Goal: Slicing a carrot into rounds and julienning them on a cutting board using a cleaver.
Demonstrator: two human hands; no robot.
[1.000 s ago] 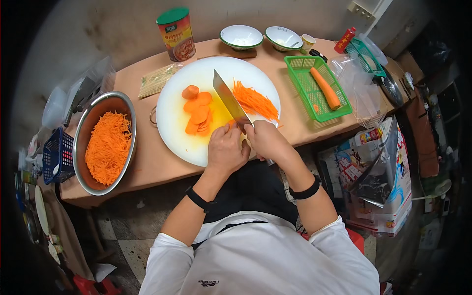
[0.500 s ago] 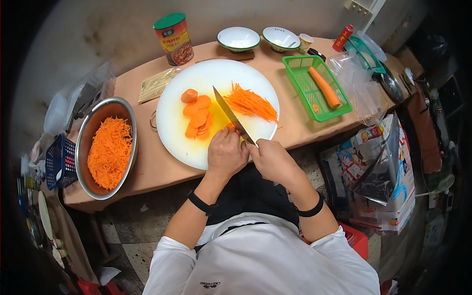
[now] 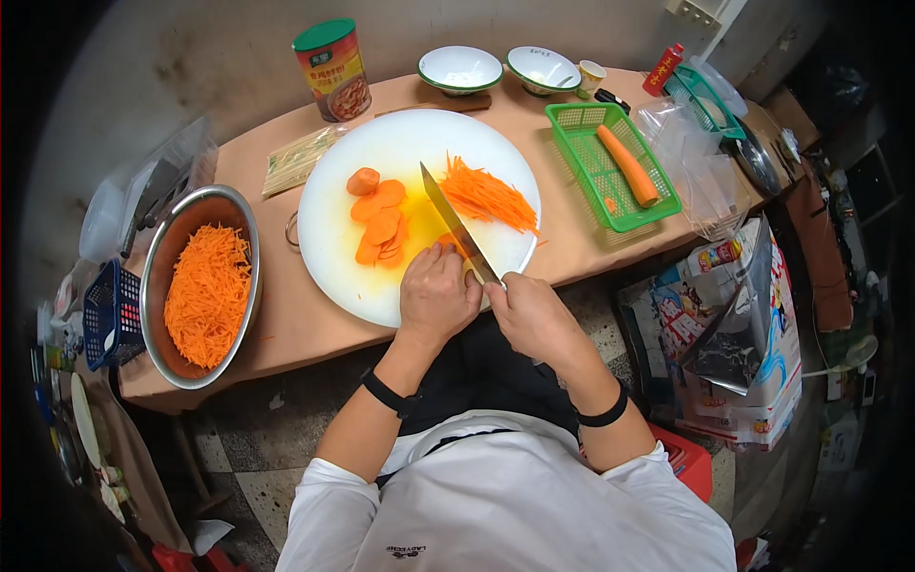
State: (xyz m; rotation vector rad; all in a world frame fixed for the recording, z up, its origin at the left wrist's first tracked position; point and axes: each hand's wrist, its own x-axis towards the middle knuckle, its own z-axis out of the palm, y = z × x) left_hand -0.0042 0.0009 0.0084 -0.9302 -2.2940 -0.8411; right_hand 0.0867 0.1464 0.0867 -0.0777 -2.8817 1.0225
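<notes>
On a round white cutting board [image 3: 338, 272] my right hand [image 3: 536, 313] grips a kitchen knife [image 3: 456, 221], its blade angled away to the upper left. Close against the blade, the curled fingers of my left hand [image 3: 438, 291] press down on carrot slices [image 3: 452, 244], mostly covered by the hand and knife. Left of the blade lie overlapping round carrot slices [image 3: 381, 226] and a carrot stub [image 3: 363, 181]. To its right, a pile of carrot shreds [image 3: 488, 196] spreads to the board's edge. Orange juice stains the board's middle.
A steel bowl [image 3: 254, 286] of carrot shreds stands at left, beside a blue basket [image 3: 112, 315]. At right, a green basket [image 3: 613, 221] holds a whole carrot [image 3: 629, 169]. Behind the board are a tall can [image 3: 334, 71] and two white bowls [image 3: 460, 69], [image 3: 541, 69].
The knife blade has shifted slightly beside my left fingers, and more of the carrot under them shows. The whole view has moved a little; both hands keep their hold.
</notes>
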